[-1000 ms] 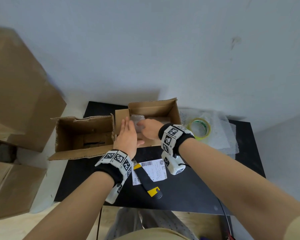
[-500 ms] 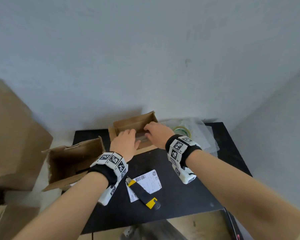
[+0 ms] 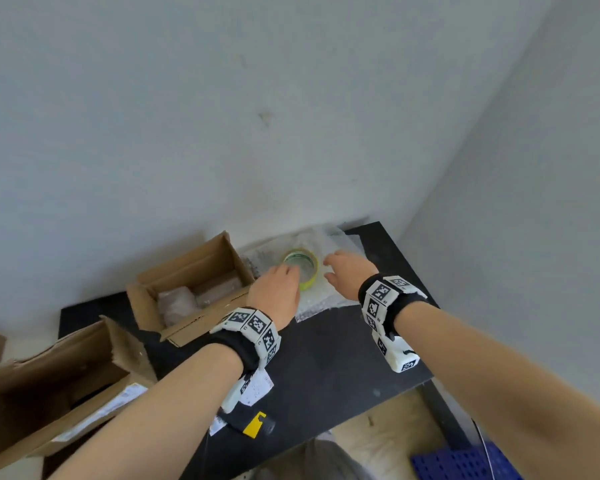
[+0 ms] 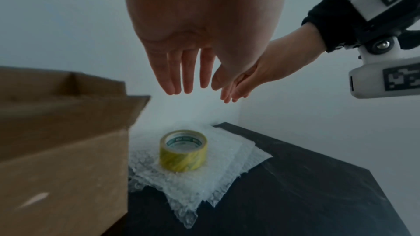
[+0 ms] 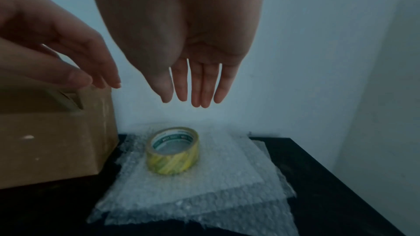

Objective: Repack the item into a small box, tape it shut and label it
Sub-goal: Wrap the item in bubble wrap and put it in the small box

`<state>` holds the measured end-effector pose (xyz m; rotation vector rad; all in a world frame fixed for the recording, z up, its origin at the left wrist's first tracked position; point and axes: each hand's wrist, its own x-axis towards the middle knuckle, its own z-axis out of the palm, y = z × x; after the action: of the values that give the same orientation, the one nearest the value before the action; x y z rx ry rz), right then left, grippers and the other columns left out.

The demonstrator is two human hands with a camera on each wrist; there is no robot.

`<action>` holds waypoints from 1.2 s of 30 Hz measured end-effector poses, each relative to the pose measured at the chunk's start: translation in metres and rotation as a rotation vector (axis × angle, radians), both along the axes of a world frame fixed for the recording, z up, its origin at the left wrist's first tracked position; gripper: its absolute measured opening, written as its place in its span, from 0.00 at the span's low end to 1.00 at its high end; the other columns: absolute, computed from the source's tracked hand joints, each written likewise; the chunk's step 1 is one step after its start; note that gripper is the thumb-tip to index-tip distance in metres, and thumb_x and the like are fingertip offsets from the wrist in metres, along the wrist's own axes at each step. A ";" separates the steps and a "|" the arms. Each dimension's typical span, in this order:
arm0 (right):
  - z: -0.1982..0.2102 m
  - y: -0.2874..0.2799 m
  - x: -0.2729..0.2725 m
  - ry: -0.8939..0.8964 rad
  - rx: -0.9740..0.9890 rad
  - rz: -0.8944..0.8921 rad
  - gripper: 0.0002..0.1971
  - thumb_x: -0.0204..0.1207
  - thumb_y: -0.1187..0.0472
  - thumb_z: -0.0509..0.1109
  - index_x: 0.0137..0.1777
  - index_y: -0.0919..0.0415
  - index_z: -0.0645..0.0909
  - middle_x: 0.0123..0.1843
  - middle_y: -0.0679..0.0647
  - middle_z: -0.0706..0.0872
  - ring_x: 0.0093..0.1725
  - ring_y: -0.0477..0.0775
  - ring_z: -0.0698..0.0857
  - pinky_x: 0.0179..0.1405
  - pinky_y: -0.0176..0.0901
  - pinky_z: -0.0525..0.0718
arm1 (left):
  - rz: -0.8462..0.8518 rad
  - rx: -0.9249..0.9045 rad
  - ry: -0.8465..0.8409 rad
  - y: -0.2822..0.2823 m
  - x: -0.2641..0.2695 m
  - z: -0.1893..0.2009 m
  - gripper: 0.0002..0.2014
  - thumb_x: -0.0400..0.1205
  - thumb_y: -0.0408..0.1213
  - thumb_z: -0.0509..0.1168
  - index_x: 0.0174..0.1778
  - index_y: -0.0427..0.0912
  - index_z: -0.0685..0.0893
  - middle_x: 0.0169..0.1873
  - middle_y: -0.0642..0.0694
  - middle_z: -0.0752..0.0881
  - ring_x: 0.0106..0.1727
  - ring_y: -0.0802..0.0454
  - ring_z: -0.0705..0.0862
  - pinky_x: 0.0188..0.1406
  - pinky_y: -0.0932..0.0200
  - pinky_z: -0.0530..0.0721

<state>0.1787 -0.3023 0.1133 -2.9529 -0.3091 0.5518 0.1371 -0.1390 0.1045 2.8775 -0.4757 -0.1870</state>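
Note:
A small open cardboard box (image 3: 201, 268) stands on the black table (image 3: 329, 344) with a bubble-wrapped item (image 3: 187, 299) inside it. Right of the box a yellow tape roll (image 3: 301, 265) (image 4: 183, 151) (image 5: 172, 151) lies flat on a stack of bubble wrap sheets (image 3: 329, 296) (image 5: 204, 182). My left hand (image 3: 274, 289) (image 4: 181, 71) hovers over the roll's left side, fingers straight, holding nothing. My right hand (image 3: 347, 273) (image 5: 195, 82) hovers to the roll's right, fingers straight, empty. Both hands are above the roll without touching it.
A larger open cardboard box (image 3: 59, 386) sits at the table's left end. A white shipping label (image 3: 257, 389) and a black-and-yellow box cutter (image 3: 257, 424) lie near the front edge, partly under my left wrist. Walls close off the back and right.
Both hands left the small box and moved right, over the tape roll. The wrapped item stays in the box. My head has turned, shifting the view.

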 end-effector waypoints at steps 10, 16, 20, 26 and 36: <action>-0.080 -0.055 0.044 0.151 0.072 0.013 0.20 0.83 0.59 0.60 0.74 0.60 0.69 0.75 0.57 0.69 0.70 0.60 0.74 0.67 0.54 0.76 | 0.084 0.145 0.275 -0.054 0.025 -0.072 0.19 0.85 0.36 0.55 0.73 0.43 0.67 0.64 0.44 0.77 0.64 0.44 0.78 0.54 0.48 0.80; -0.117 -0.066 0.063 0.183 0.118 -0.018 0.35 0.79 0.58 0.66 0.82 0.56 0.53 0.84 0.60 0.49 0.80 0.62 0.61 0.75 0.56 0.68 | 0.135 0.193 0.287 -0.070 0.033 -0.105 0.18 0.85 0.39 0.55 0.72 0.44 0.68 0.63 0.46 0.77 0.64 0.45 0.77 0.53 0.51 0.79; -0.126 -0.069 0.072 0.174 0.117 0.006 0.40 0.75 0.56 0.71 0.81 0.53 0.51 0.81 0.61 0.57 0.77 0.63 0.64 0.72 0.58 0.71 | 0.197 0.179 0.214 -0.075 0.038 -0.112 0.18 0.81 0.42 0.64 0.66 0.43 0.76 0.57 0.47 0.81 0.58 0.48 0.81 0.46 0.53 0.82; -0.127 -0.066 0.083 0.142 0.116 0.048 0.29 0.76 0.64 0.69 0.76 0.55 0.65 0.68 0.59 0.72 0.65 0.62 0.76 0.61 0.52 0.78 | 0.179 0.235 0.113 -0.076 0.042 -0.128 0.20 0.53 0.39 0.84 0.38 0.46 0.87 0.33 0.51 0.83 0.32 0.53 0.84 0.20 0.60 0.79; -0.105 -0.059 0.086 0.176 0.238 -0.091 0.10 0.80 0.56 0.65 0.54 0.60 0.82 0.54 0.58 0.86 0.54 0.60 0.84 0.55 0.53 0.83 | 0.250 0.106 0.203 -0.072 0.037 -0.120 0.26 0.81 0.56 0.59 0.69 0.43 0.73 0.63 0.46 0.77 0.66 0.48 0.74 0.58 0.53 0.77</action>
<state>0.2649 -0.3612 0.0087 -2.6539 -0.2043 0.7038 0.1743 -0.2112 -0.0157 2.9434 -0.0701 -0.4676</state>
